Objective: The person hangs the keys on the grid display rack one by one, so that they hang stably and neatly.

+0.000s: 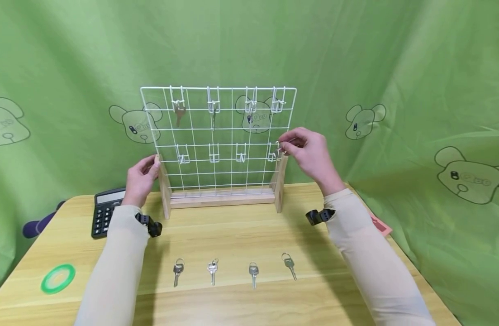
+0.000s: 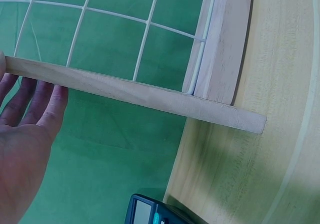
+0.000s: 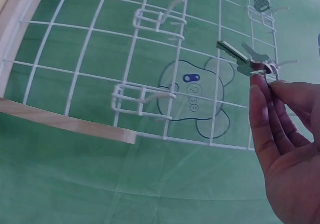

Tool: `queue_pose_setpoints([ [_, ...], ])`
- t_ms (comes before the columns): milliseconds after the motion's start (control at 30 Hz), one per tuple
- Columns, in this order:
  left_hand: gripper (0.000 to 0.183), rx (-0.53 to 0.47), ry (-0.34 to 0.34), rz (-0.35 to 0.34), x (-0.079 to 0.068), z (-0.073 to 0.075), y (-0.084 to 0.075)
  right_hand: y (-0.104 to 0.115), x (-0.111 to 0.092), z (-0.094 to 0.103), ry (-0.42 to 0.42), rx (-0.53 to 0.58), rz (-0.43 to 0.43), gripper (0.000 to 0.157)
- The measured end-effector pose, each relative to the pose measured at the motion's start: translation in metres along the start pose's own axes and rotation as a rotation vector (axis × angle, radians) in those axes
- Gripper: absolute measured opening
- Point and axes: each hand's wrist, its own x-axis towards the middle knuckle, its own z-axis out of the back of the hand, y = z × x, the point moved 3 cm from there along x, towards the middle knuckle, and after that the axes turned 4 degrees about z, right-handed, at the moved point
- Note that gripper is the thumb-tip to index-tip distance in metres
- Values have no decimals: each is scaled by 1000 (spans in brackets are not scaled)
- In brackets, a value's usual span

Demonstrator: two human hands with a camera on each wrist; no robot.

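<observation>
Green cloth (image 1: 233, 40) printed with cartoon heads hangs behind and beside the pale wood-grained table (image 1: 220, 235), where a calculator (image 1: 100, 216) and a green ring (image 1: 49, 286) lie off to the left and four loose keys (image 1: 254, 269) sit in a row near the front. Across the table stands a white wire rack (image 1: 218, 88); the person's left hand (image 1: 138, 181) grips its wooden upright (image 1: 165, 192), while the right hand (image 1: 310, 151) pinches a key (image 3: 234, 53) by its ring, just in front of the wires on the right side. From the head I get the three keys hanging on the upper hooks; only the left wrist shows those fingers tucked behind the upright, and only the right wrist makes out the held key's blade. A pink item (image 1: 381, 225) is partly covered by the right sleeve (image 1: 367, 258). At the left wrist, the thumb is mostly cut off; behind the held key, I cannot tell what a blurred grey shape is.
</observation>
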Motion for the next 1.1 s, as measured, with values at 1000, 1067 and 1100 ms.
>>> queue_pose_setpoints([
  [1000,50,-3,-3,5,-1,1,-1,21,32,12,-221,226,12,14],
  [1067,50,-4,2,5,-1,0,0,22,34,14,-246,239,0,14],
  [1100,50,-3,3,5,0,-1,0,22,34,15,-262,250,-4,14],
])
